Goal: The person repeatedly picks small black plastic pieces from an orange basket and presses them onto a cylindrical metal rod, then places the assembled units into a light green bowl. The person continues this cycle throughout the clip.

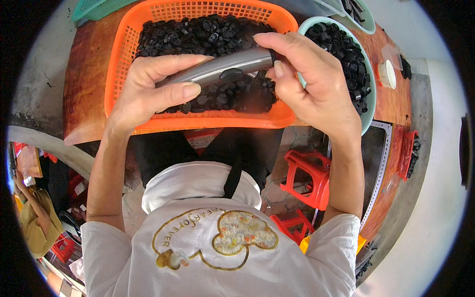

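Observation:
A dark grey, glossy, slightly curved tube-shaped part (pixel 225 65) is held up between my hands, above an orange basket (pixel 203 121). My left hand (pixel 148 89) grips its left end, thumb below and fingers above. At its right end, my right hand (pixel 314 79) pinches the black rim between thumb and fingers. A small black oval piece (pixel 231 75) shows on or just in front of the tube's lower side; I cannot tell which. Small black plastic pieces (pixel 208 34) fill the basket below.
Right of the basket stands a pale green basin (pixel 372 99) of black pieces. A white cup (pixel 387 74) sits farther right on the wooden table (pixel 84 89). Red stools (pixel 311 178) stand below on the right. Another person (pixel 38 220) is at the far left.

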{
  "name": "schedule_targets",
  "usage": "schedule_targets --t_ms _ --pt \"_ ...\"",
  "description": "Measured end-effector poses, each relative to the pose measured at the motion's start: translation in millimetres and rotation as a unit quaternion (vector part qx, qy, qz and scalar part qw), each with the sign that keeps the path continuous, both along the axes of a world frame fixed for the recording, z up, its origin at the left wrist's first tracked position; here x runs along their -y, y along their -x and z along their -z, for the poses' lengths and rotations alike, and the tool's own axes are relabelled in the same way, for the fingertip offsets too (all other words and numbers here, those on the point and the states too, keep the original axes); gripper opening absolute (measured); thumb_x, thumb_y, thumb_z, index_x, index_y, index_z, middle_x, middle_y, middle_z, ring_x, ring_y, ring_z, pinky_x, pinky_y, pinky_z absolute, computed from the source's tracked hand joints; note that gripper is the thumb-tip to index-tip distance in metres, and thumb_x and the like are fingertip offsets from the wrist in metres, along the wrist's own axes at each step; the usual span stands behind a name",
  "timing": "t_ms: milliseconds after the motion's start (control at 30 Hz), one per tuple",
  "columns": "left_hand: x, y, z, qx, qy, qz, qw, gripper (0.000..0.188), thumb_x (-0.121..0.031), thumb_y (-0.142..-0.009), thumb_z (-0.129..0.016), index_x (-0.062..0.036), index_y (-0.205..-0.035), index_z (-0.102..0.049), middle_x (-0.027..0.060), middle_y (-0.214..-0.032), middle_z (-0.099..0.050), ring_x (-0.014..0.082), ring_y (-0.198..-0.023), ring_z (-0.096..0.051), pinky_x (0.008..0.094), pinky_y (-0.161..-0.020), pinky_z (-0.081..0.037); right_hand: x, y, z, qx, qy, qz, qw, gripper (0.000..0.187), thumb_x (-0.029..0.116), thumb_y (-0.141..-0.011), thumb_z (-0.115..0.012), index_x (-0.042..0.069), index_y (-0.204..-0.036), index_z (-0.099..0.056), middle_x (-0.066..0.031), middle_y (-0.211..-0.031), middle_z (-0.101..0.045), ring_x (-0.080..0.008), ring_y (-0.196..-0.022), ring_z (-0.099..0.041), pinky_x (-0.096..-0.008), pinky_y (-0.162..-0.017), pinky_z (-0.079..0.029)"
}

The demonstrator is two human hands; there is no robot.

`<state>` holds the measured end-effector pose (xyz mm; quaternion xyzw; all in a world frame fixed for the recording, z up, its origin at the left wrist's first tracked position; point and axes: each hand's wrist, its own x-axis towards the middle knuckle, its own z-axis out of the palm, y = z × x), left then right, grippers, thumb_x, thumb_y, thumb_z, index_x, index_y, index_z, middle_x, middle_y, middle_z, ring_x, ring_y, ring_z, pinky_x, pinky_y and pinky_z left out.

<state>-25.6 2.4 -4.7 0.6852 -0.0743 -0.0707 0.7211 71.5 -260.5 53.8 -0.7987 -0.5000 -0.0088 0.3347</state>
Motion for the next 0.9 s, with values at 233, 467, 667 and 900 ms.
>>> schedule_targets --t_ms 233,467,667,900 --pt "-4 4 0 -0.014 -0.028 -0.064 0.997 0.043 -0.019 -0.09 -0.075 -0.0025 -0.129 -0.066 -0.0025 -0.089 -0.068 0.0011 -0.068 -0.053 0.0172 -0.056 -0.041 10 -16 10 -0.057 -0.016 0.073 0.996 0.024 -0.002 -0.096 -0.05 -0.002 -0.115 -0.063 -0.0076 -0.099 -0.062 -0.0113 -0.079 -0.066 -0.0249 -0.07 -0.056" --pt "-4 1 4 -0.054 -0.029 -0.119 0.991 0.046 -0.019 -0.089 -0.074 -0.0009 -0.13 -0.064 -0.0031 -0.074 -0.059 0.0002 -0.054 -0.04 0.0182 -0.045 -0.026 16 -25 33 -0.1 -0.055 0.113 0.987 0.02 0.01 -0.099 -0.059 0.002 -0.115 -0.067 -0.0018 -0.095 -0.068 -0.0084 -0.077 -0.065 -0.0224 -0.069 -0.054" --pt "-1 0 6 -0.036 0.001 -0.119 0.992 0.045 -0.018 -0.089 -0.072 0.0 -0.129 -0.064 -0.0003 -0.073 -0.06 -0.0002 -0.05 -0.039 0.017 -0.043 -0.024 85 -59 7 -0.176 -0.057 0.297 0.937 0.023 0.018 -0.097 -0.063 0.0 -0.111 -0.069 -0.0013 -0.087 -0.067 -0.0067 -0.076 -0.064 -0.021 -0.063 -0.051" --pt "-4 -2 4 -0.027 0.003 -0.121 0.992 0.046 -0.02 -0.09 -0.072 0.0009 -0.13 -0.062 0.0022 -0.074 -0.061 0.001 -0.05 -0.041 0.017 -0.043 -0.025 104 -65 24 -0.206 -0.007 0.324 0.923 0.025 0.018 -0.098 -0.063 0.001 -0.116 -0.068 -0.0007 -0.091 -0.068 -0.0072 -0.078 -0.065 -0.0206 -0.063 -0.048"
